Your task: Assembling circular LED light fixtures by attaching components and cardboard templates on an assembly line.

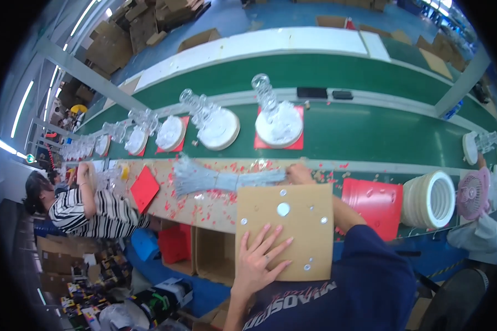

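Observation:
A square tan board with several small holes and a larger round one stands tilted in front of my torso. My left hand lies on its face, fingers spread flat. Beyond the board's upper edge, my right hand reaches to the right end of a bundle of thin translucent cable ties. Its fingers are curled together at that end; the board hides part of my right forearm. Beside that arm lies a stack of red square sheets.
Clear ringed plastic assemblies on round white bases line the green conveyor. White rings and a pink basket-like part sit at the right. Red scraps litter the bench. A co-worker in a striped top sits at the left.

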### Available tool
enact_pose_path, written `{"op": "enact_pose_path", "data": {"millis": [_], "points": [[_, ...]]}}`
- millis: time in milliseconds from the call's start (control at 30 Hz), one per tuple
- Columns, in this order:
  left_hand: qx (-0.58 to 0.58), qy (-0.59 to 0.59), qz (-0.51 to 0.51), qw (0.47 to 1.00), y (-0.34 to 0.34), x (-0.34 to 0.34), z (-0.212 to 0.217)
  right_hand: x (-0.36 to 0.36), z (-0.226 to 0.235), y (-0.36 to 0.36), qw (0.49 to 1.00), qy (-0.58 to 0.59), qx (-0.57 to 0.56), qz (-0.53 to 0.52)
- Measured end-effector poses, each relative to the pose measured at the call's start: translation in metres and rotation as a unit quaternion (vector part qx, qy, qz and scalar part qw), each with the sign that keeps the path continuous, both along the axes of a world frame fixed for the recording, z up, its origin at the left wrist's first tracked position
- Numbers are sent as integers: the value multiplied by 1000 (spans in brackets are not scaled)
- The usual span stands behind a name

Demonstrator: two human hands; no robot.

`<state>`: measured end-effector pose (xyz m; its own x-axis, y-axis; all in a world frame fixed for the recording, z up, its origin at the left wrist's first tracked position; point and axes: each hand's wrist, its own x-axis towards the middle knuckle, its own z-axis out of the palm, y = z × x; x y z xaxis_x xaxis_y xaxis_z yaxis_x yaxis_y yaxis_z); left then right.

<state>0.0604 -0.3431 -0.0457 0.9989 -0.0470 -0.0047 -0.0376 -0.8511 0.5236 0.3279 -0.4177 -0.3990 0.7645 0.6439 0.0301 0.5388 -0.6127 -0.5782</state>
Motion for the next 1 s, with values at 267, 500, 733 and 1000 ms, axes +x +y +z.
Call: {"op": "enact_pose_path", "data": {"millis": [267, 500, 733, 1000], "points": [[12, 11, 8, 1000, -3, 2, 5, 20, 14, -24, 959, 208, 194, -12], [21, 3, -2, 1000, 0, 8, 0, -1, 17, -39, 968, 56, 229, 86], [31, -13, 13, 999, -7, 7, 3, -5, 87, -22, 970, -146, 75, 181], [12, -22, 5, 1000, -3, 8, 0, 6, 79, 0, 968, -131, -77, 202]]}}
